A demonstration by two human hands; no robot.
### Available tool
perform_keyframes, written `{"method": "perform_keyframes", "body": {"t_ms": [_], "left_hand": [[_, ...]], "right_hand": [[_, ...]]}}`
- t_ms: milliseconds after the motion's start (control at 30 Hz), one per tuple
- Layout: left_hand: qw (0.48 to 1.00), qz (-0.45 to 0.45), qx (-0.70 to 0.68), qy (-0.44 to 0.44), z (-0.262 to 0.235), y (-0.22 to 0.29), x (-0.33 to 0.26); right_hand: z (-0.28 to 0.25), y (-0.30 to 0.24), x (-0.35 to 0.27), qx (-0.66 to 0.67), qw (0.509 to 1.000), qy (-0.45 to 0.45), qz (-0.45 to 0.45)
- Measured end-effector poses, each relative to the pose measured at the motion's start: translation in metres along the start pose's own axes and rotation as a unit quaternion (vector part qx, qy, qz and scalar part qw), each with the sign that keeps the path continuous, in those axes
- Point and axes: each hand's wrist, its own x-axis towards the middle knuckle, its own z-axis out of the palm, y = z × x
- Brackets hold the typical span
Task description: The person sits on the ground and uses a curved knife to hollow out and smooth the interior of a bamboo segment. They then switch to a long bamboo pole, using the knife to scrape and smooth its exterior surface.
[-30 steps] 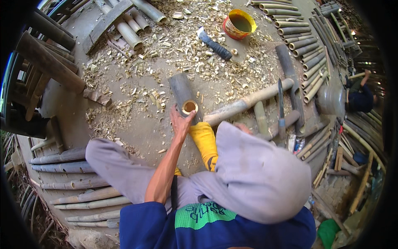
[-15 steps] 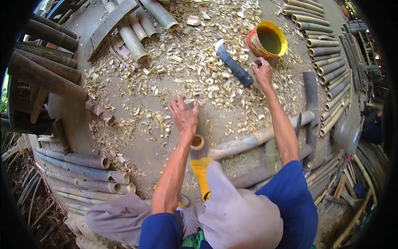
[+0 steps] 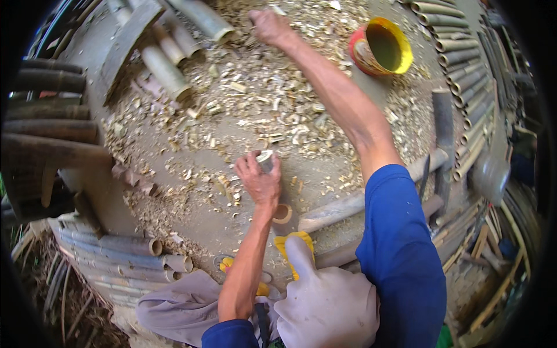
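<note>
My left hand (image 3: 258,180) is closed around a short piece of bamboo (image 3: 266,162), its pale cut end up between thumb and fingers. Just below that hand, an open-ended bamboo tube (image 3: 283,214) stands near my yellow footwear (image 3: 299,243). My right arm stretches far forward and to the left. At its end my right hand (image 3: 270,27) is curled closed above the scattered chips; whatever its fingers hold, if anything, is hidden. A pale chip (image 3: 278,10) shows beside it. Right of that forearm stands a red and yellow bucket (image 3: 360,52) with murky liquid inside.
Bamboo chips (image 3: 243,110) cover much of the ground. Thick bamboo poles (image 3: 165,72) and a plank (image 3: 130,49) lie at the far left. Stacked bamboo lengths (image 3: 458,58) line the right, with more poles (image 3: 130,245) at the near left. A long pole (image 3: 336,211) lies across on my right.
My right hand has swung forward and left, away from beside the bucket. The dark-handled blade that lay there no longer shows. My left hand keeps its bamboo piece.
</note>
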Motion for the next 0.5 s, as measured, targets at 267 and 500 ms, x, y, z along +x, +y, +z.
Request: {"method": "perform_keyframes", "body": {"t_ms": [267,500], "left_hand": [[1.0,0.006,0.01,-0.025,0.002,-0.003,0.001],[0.999,0.02,0.012,-0.035,0.003,-0.012,0.007]], "right_hand": [[-0.072,0.005,-0.221,0.542,0.801,-0.004,0.253],[-0.147,-0.024,-0.466,0.87,0.315,0.109,0.364]]}}
